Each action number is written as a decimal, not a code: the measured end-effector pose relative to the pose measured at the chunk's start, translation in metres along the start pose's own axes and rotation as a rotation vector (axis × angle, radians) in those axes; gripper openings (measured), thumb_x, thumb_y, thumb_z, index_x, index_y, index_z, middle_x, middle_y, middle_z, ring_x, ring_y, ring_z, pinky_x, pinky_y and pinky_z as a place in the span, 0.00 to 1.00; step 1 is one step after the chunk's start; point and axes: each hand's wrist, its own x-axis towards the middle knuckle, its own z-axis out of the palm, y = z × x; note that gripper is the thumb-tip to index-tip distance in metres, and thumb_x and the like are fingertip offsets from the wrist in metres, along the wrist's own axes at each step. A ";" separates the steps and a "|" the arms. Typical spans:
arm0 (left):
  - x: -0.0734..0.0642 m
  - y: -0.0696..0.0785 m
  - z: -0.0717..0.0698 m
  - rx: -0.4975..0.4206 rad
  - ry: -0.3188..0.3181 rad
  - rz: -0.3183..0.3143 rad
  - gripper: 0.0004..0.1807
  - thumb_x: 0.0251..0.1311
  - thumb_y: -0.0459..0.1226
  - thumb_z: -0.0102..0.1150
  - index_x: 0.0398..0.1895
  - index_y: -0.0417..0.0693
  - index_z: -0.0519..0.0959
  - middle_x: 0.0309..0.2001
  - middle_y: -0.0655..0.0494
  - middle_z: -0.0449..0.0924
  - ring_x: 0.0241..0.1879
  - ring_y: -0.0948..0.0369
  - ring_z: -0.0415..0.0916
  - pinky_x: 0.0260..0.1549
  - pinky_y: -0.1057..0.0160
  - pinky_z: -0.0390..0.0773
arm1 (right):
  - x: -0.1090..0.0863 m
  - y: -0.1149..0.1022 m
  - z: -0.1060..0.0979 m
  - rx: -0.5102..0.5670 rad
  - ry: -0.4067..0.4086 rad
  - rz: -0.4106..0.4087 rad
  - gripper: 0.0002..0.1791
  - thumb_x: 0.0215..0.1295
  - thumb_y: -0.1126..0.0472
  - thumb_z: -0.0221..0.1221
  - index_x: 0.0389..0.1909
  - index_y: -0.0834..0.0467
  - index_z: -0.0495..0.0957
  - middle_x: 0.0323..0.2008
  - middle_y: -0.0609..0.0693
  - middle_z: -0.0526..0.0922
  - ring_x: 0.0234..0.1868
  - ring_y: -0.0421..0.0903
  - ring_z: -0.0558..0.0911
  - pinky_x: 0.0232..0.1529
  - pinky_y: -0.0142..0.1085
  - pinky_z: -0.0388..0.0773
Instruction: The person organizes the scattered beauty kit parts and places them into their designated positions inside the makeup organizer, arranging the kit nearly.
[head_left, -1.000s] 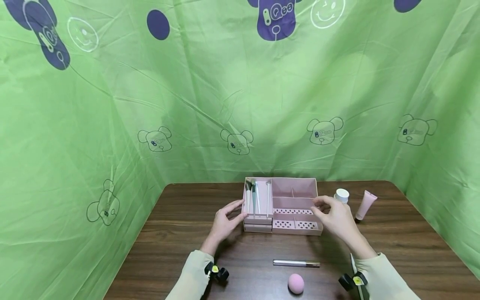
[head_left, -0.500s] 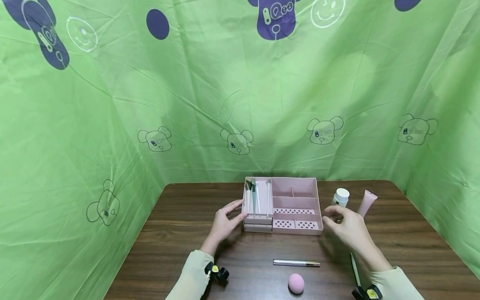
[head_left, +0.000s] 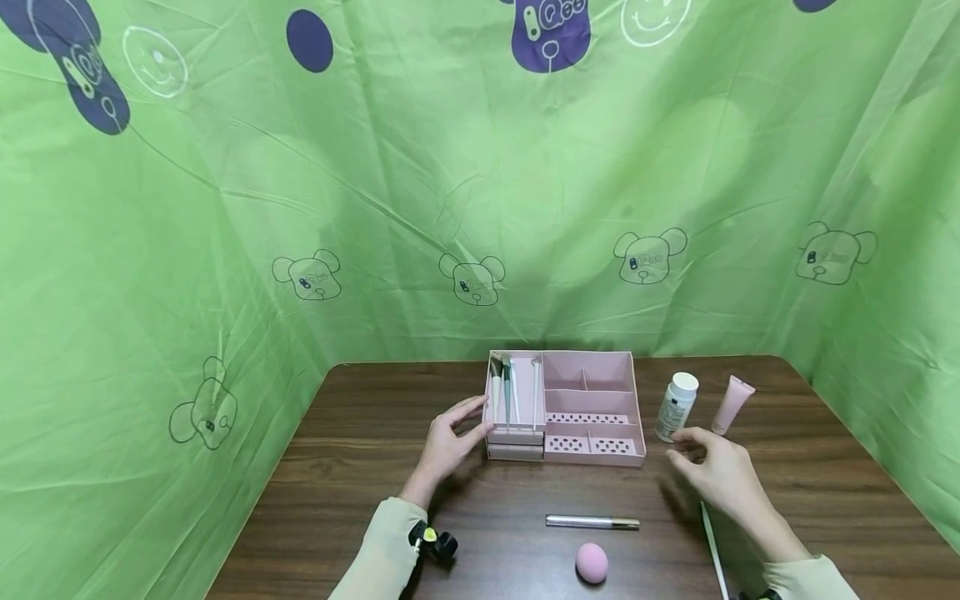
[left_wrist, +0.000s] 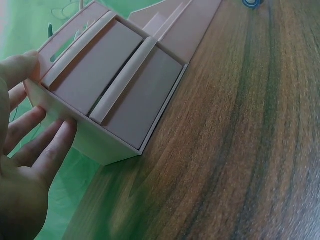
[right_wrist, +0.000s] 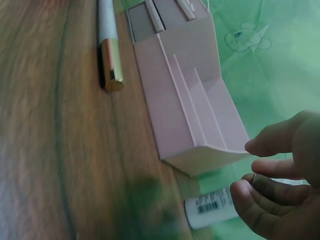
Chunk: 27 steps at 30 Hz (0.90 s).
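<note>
A pink makeup organizer (head_left: 591, 404) with drawers and open compartments stands at the back of the table. Makeup brushes (head_left: 507, 392) lean in its left section. My left hand (head_left: 448, 448) touches the organizer's left side, thumb at the front edge and straight fingers along the side wall (left_wrist: 85, 137). Just right of the organizer, my right hand (head_left: 723, 477) hovers with loosely bent fingers and nothing in them. The white bottle (head_left: 677, 408) stands right behind its fingertips; in the right wrist view the fingers overlap the bottle (right_wrist: 210, 207).
A pink squeeze tube (head_left: 732, 403) stands beyond the bottle. In front of the organizer lie a silver tube with a gold end (head_left: 592, 522) and a pink egg-shaped makeup sponge (head_left: 592, 563). A thin green stick (head_left: 712, 546) lies at right. Green cloth (head_left: 480, 183) hangs behind the table.
My right hand has moved from the organizer's right edge rightward and toward me, uncovering the bottle and more of the green stick. The left hand has stayed on the organizer.
</note>
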 end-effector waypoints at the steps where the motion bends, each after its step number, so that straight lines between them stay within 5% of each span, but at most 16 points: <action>1: 0.000 -0.002 0.000 -0.012 0.003 0.000 0.26 0.58 0.35 0.67 0.61 0.42 0.76 0.62 0.41 0.74 0.57 0.45 0.77 0.60 0.40 0.74 | -0.002 0.002 -0.001 -0.008 -0.010 0.008 0.11 0.51 0.59 0.71 0.37 0.55 0.83 0.26 0.43 0.85 0.26 0.36 0.81 0.29 0.37 0.78; 14: 0.000 -0.003 0.000 0.000 0.024 -0.026 0.26 0.56 0.42 0.70 0.59 0.51 0.79 0.60 0.53 0.78 0.56 0.55 0.79 0.61 0.48 0.76 | -0.024 0.023 -0.006 -0.068 -0.118 0.093 0.16 0.53 0.56 0.69 0.41 0.59 0.83 0.28 0.47 0.86 0.28 0.41 0.82 0.32 0.43 0.78; 21: -0.001 -0.001 0.002 0.016 0.026 -0.029 0.25 0.57 0.35 0.69 0.60 0.45 0.78 0.61 0.45 0.77 0.56 0.48 0.78 0.61 0.44 0.75 | -0.030 0.028 -0.005 -0.078 -0.152 0.116 0.19 0.51 0.55 0.70 0.42 0.60 0.82 0.29 0.47 0.86 0.28 0.40 0.81 0.31 0.41 0.77; 27: -0.003 0.024 -0.001 0.014 -0.004 -0.018 0.26 0.58 0.33 0.67 0.61 0.36 0.75 0.61 0.39 0.75 0.57 0.44 0.77 0.61 0.40 0.72 | -0.035 0.031 -0.002 -0.102 -0.182 0.116 0.21 0.49 0.53 0.71 0.42 0.60 0.81 0.28 0.45 0.85 0.27 0.37 0.79 0.31 0.41 0.77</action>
